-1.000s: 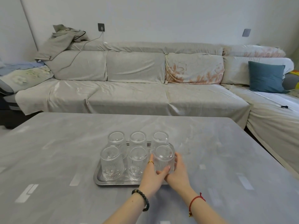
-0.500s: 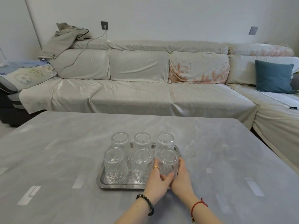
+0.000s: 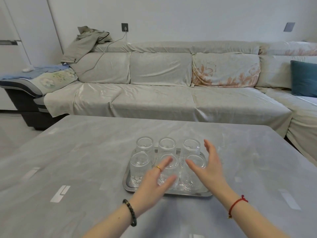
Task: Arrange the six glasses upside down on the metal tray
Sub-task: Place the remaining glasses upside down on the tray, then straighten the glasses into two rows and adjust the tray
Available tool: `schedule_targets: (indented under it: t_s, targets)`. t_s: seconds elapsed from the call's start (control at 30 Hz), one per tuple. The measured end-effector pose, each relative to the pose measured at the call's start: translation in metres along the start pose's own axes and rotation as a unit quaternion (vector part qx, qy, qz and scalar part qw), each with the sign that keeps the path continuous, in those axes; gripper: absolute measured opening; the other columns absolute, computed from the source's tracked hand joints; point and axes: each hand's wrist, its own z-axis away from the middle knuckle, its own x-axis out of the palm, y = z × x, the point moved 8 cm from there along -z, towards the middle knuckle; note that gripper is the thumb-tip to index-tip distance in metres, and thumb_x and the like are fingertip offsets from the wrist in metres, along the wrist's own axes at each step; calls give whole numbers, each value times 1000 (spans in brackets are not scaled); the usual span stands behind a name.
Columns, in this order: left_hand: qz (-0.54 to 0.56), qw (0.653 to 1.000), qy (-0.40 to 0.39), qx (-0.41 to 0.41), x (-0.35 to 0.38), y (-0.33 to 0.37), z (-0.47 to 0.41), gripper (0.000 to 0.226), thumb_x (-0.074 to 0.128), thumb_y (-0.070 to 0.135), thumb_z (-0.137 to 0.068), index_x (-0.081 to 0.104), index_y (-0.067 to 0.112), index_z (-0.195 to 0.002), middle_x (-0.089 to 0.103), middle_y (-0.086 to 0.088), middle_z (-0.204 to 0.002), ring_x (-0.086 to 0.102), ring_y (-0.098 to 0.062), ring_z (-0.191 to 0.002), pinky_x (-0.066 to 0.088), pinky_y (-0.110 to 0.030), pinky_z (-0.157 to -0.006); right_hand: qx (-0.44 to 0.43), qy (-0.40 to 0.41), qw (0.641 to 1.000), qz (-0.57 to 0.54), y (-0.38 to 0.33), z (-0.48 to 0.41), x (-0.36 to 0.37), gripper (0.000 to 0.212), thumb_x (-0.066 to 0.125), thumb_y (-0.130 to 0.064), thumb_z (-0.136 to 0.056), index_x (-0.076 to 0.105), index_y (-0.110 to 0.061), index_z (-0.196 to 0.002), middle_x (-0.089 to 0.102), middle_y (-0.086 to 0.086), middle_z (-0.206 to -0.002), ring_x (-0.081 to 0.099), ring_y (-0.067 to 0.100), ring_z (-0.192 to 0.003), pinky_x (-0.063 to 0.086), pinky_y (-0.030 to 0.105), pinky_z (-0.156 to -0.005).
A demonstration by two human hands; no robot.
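Six ribbed clear glasses are standing upside down in two rows of three on the metal tray (image 3: pixel 127 182), which is sitting on the grey table (image 3: pixel 85 152) in the lower centre of the frame. Back row, left to right: back-left glass (image 3: pixel 145 146), back-middle glass (image 3: pixel 167 147), back-right glass (image 3: pixel 191 148). Front row: front-left glass (image 3: pixel 139 167), front-middle glass (image 3: pixel 169 172), front-right glass (image 3: pixel 193 174). Neighbouring glasses are sitting just beside one another; whether they are touching cannot be told. Left hand (image 3: pixel 154 183) is hovering in front of the front-middle glass with fingers spread and loose, holding nothing; a gold ring (image 3: pixel 158 168) is showing on one finger and a dark bead bracelet (image 3: pixel 131 213) on the wrist. Right hand (image 3: pixel 208 170) is hovering at the right side of the front-right glass, fingers wide and extended, palm turned toward the glasses, gripping nothing; a red string bracelet (image 3: pixel 236 204) is circling the wrist. Contact between either hand and the glass cannot be confirmed. A long covered sofa (image 3: pixel 163 93) is running across the middle of the frame behind the table, with a teal cushion (image 3: pixel 304 79) at the right edge and a crumpled jacket (image 3: pixel 85 42) at the upper left.
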Motion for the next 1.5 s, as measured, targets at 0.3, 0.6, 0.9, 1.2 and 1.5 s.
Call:
schedule_targets:
  t_s: [0.3,0.6,0.9,1.2,1.5]
  targets:
    - [-58,982,143,-106,-75,-56,12,83,64,26,-80,11,15,-142,21,7,-147,18,-3,-134,13,-16,-108,19,-3,998,-57,-22,49,60,52,64,-8,-79,40,-26,-121,49,3,-122,51,12,-100,45,33,-91]
    - [-15,981,147,-127,-55,-93,15,62,46,17,-91,13,18,-143,27,6,-149,24,2,-126,18,-10,-100,147,-46,985,-79,1,73,115,73,53,-7,-85,7,-7,-142,16,10,-153,13,21,-141,10,20,-109]
    - [-11,984,126,-123,-45,-98,9,67,48,19,-90,7,17,-144,25,3,-150,25,-9,-136,21,-20,-107,157,-60,983,-77,3,72,116,74,56,-4,-81,11,-6,-141,21,10,-150,19,21,-139,13,22,-109]
    - [17,979,127,-160,-94,-98,-32,68,47,38,-88,13,16,-143,18,1,-154,19,-13,-139,17,-32,-114,61,-22,995,-69,-20,-3,42,46,58,-5,-81,45,-14,-124,53,4,-122,49,17,-114,37,27,-97]
    - [22,972,46,-230,-92,-105,-96,68,47,37,-89,13,11,-142,19,-7,-153,24,-21,-138,24,-34,-110,5,-243,948,205,-2,-83,76,76,64,-50,-74,33,-20,-136,45,2,-141,41,20,-129,28,45,-111]
